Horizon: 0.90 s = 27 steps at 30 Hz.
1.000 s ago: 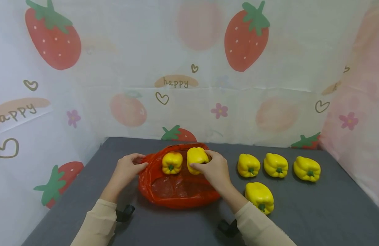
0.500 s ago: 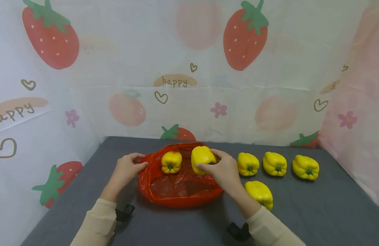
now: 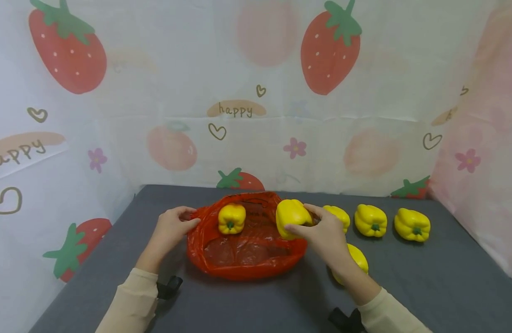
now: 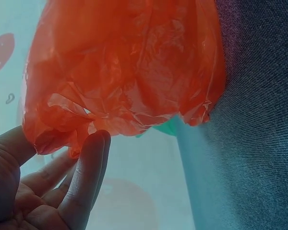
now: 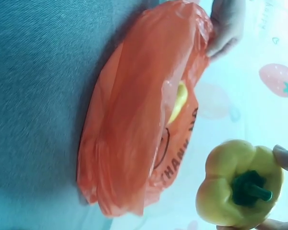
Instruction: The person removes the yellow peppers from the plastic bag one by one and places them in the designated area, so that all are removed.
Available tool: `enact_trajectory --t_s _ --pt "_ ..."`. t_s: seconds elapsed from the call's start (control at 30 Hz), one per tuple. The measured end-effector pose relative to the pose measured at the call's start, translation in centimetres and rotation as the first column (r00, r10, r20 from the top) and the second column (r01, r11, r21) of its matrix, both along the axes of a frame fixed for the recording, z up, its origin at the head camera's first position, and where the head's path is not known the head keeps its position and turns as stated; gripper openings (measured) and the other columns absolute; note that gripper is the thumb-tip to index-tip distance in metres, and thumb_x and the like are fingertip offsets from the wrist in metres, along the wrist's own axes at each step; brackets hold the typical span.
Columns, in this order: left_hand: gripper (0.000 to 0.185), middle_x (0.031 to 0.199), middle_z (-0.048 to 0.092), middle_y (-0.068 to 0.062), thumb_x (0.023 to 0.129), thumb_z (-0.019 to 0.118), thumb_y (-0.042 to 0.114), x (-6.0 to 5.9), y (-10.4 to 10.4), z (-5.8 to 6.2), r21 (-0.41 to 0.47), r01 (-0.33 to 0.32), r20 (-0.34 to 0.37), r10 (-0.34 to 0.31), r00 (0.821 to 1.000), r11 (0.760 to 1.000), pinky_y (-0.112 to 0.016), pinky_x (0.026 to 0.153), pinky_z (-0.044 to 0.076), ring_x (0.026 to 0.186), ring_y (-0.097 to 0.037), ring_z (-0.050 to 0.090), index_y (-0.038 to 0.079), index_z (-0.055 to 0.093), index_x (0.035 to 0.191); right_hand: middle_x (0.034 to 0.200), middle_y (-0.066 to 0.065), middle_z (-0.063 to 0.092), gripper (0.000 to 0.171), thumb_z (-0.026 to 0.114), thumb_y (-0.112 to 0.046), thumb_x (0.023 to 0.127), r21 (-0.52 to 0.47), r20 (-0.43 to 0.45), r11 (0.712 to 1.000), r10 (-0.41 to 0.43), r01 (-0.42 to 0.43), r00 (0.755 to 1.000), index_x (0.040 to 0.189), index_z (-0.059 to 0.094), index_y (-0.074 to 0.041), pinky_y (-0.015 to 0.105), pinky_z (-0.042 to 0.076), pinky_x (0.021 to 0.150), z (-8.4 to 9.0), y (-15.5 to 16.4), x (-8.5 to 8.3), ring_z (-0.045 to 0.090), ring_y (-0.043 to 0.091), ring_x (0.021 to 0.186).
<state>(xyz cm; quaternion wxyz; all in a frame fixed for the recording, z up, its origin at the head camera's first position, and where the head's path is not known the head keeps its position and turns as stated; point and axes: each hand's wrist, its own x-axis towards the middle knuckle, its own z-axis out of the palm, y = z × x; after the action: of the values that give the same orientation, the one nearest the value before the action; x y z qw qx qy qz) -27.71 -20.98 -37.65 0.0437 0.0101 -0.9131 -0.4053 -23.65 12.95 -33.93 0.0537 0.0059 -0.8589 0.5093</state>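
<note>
My left hand (image 3: pixel 170 231) pinches the left edge of a red plastic bag (image 3: pixel 243 272), whose mouth lies open toward me. In the left wrist view, thumb and fingers (image 4: pixel 89 172) meet at the crumpled film. One yellow bell pepper (image 3: pixel 231 219) sits inside the bag at the left. My right hand (image 3: pixel 322 231) grips another yellow bell pepper (image 3: pixel 292 218) by its right side, above the bag's right rim. That held pepper (image 5: pixel 240 184) shows its green stem in the right wrist view, apart from the bag (image 5: pixel 129 110).
To the right stand more yellow peppers: one (image 3: pixel 371 221), one at far right (image 3: pixel 412 225), one partly behind my right hand (image 3: pixel 339 217), and one partly behind my right forearm (image 3: pixel 357 259). A printed strawberry curtain (image 3: pixel 247 148) rises behind the dark grey table (image 3: pixel 231 305).
My right hand has moved right with the held pepper, from over the middle of the bag's mouth to its right rim. The left hand keeps its place on the bag.
</note>
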Motion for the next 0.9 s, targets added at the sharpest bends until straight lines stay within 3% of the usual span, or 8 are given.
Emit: enact_trajectory --t_s 0.53,0.9 --pt "0.037 0.107 0.065 -0.012 0.088 0.062 0.027 0.0 -0.4 0.2 0.025 -0.008 -0.006 0.009 1.000 1.000 -0.033 0.074 0.056 0.086 -0.019 0.064 0.007 0.060 0.119 0.135 0.014 0.051 0.087 0.072 -0.060 0.066 0.126 -0.005 0.992 -0.025 0.025 1.000 0.135 0.048 -0.012 0.041 0.051 0.088 1.9 4.2 2.4 0.053 0.030 0.115" --pt "0.036 0.106 0.066 -0.012 0.088 0.063 0.026 0.1 -0.4 0.2 0.033 -0.011 0.001 0.011 1.000 0.999 -0.032 0.073 0.056 0.084 -0.017 0.064 0.007 0.060 0.118 0.144 0.015 0.039 0.093 0.069 -0.063 0.067 0.175 0.079 0.983 -0.068 0.053 0.995 0.140 0.041 -0.012 0.047 0.044 0.096 2.5 6.9 2.9 0.047 0.034 0.123"
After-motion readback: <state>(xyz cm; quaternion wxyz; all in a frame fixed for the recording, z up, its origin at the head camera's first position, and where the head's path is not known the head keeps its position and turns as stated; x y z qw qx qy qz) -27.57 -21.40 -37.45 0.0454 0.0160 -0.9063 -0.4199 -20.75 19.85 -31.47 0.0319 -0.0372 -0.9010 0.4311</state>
